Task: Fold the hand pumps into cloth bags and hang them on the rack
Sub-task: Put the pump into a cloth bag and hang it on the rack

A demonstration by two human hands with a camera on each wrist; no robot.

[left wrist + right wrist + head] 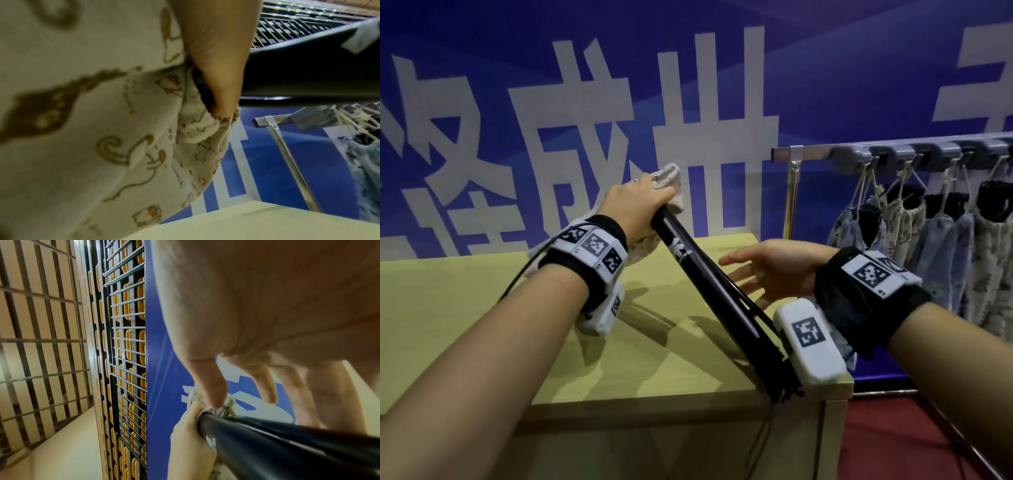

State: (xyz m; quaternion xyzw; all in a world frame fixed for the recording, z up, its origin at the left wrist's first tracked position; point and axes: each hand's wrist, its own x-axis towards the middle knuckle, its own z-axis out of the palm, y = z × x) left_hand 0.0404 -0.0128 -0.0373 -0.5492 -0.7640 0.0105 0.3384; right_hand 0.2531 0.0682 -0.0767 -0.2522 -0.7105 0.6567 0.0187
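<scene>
Left hand (pixel 637 198) grips the upper end of the black hand pump (pixel 709 284) together with a beige printed cloth bag (pixel 669 181). Pump leans diagonally, its low end at the bench (pixel 482 284) near edge. Right hand (pixel 767 267) open, fingers spread, just beside the shaft. Rack (pixel 893 154) with hung bags far right.

bare forearms, black wrist straps (pixel 866 301) with white camera boxes (pixel 810 339) and square black-and-white tags (pixel 595 244)

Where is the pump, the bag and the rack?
pump (pixel 709 284): head view, middle of the black tube.
bag (pixel 86 146): left wrist view, printed cloth side.
rack (pixel 811 149): head view, top metal bar.
</scene>
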